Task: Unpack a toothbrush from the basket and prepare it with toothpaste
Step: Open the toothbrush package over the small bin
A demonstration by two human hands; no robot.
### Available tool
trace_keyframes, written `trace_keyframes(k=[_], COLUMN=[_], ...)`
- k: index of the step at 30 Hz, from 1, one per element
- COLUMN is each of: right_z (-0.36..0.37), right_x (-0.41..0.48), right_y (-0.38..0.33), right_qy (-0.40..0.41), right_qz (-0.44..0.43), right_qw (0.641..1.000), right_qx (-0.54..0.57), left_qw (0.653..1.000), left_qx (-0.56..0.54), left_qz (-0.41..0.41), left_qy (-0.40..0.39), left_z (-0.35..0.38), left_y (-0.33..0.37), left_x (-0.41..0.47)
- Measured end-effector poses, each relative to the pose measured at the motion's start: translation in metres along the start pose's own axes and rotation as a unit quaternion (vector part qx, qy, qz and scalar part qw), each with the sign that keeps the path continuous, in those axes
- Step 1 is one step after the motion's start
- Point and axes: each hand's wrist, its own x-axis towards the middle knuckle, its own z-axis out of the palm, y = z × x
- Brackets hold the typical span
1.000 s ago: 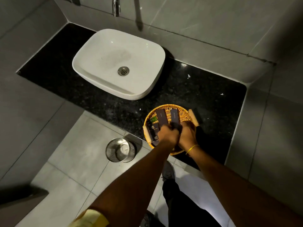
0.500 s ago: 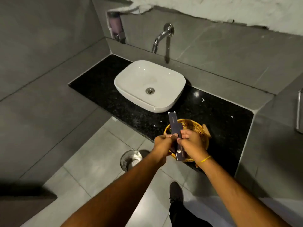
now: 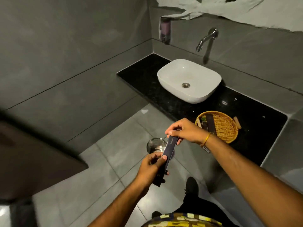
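Observation:
I hold a long dark toothbrush box (image 3: 168,150) in front of me, above the floor. My left hand (image 3: 151,167) grips its lower half. My right hand (image 3: 182,131) pinches the top end of the box with fingertips. The woven basket (image 3: 224,128) sits on the black counter (image 3: 255,128) to the right, with a few dark packets (image 3: 209,122) lying along its left side. No toothbrush or toothpaste is visible outside the box.
A white basin (image 3: 188,79) stands on the counter under a wall tap (image 3: 206,38). A soap dispenser (image 3: 164,31) hangs in the corner. A steel bin (image 3: 155,145) stands on the floor below my hands. A dark surface (image 3: 32,161) juts in at left.
Both hands have lifted the dark box out of the basket and drawn it back toward me, away from the counter. The view has tilted up and shifted left.

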Motion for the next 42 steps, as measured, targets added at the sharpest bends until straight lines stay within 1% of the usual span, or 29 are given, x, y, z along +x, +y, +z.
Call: trace_keyframes(k=[3,6,10,13,17,20,22,23,25,26,28,31,35,38,40,42], right_z=[0.015,0.025,0.03,0.035,0.049,0.061,0.069,0.073,0.079,0.082,0.084,0.084,0.083,0.078,0.075,0.071], right_x=[-0.008,-0.016,-0.024,-0.032,-0.04,-0.043,-0.045,-0.046,-0.045,-0.045,-0.045,-0.049,-0.055,-0.06,-0.062,-0.062], right_y=[0.0,0.006,0.022,0.037,0.059,0.078,0.084,0.085,0.084,0.081,0.075,0.066,0.074,0.087,0.096,0.103], right_qy=[-0.032,-0.044,-0.007,0.005,0.058,0.091,0.084,0.08,0.061,0.051,0.041,0.051,0.02,-0.015,-0.019,-0.018], right_qz=[0.015,0.036,0.064,0.094,0.135,0.163,0.173,0.178,0.187,0.191,0.191,0.188,0.184,0.183,0.176,0.164], right_qw=[0.999,0.996,0.992,0.974,0.932,0.892,0.851,0.825,0.785,0.773,0.765,0.756,0.735,0.74,0.755,0.781], right_qx=[0.04,0.064,0.11,0.208,0.33,0.413,0.489,0.53,0.587,0.602,0.614,0.625,0.652,0.647,0.631,0.602], left_qw=[1.0,1.0,0.999,0.998,0.995,0.982,0.958,0.943,0.916,0.905,0.88,0.846,0.828,0.832,0.848,0.867], left_qx=[-0.006,-0.004,-0.005,-0.025,0.022,0.097,0.187,0.237,0.317,0.346,0.392,0.442,0.459,0.448,0.429,0.4], left_qz=[0.005,0.011,0.009,0.012,0.054,0.102,0.145,0.168,0.205,0.22,0.252,0.286,0.301,0.298,0.278,0.258], left_qy=[0.006,0.021,0.047,0.056,0.081,0.129,0.16,0.16,0.136,0.118,0.093,0.09,0.113,0.135,0.141,0.149], left_z=[-0.016,-0.029,-0.042,-0.053,-0.07,-0.072,-0.066,-0.062,-0.051,-0.045,-0.034,-0.025,-0.03,-0.043,-0.053,-0.064], left_y=[-0.008,-0.017,-0.025,-0.021,0.003,0.034,0.058,0.069,0.089,0.098,0.112,0.123,0.127,0.126,0.123,0.118], left_x=[-0.028,-0.043,-0.045,-0.045,-0.04,-0.036,-0.036,-0.037,-0.038,-0.04,-0.043,-0.046,-0.047,-0.048,-0.046,-0.045])
